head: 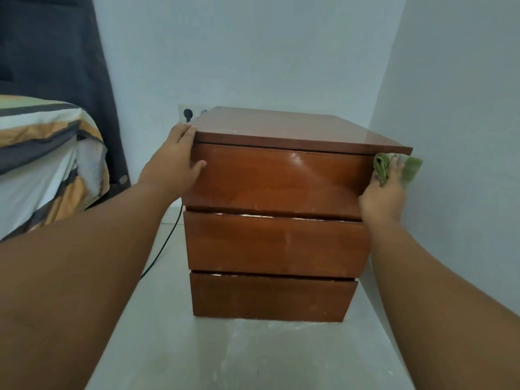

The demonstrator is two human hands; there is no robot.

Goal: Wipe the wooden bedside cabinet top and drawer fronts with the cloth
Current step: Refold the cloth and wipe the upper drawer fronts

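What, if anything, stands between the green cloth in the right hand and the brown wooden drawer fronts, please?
Nothing visible does. The green cloth, in the right hand, is at the right end of the top drawer front, and the middle drawer front and bottom drawer front are bare. The left hand grips only the cabinet's top-left corner.

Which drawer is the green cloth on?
The top drawer: the right hand holds the cloth at its right end. The middle drawer and bottom drawer have no cloth on them.
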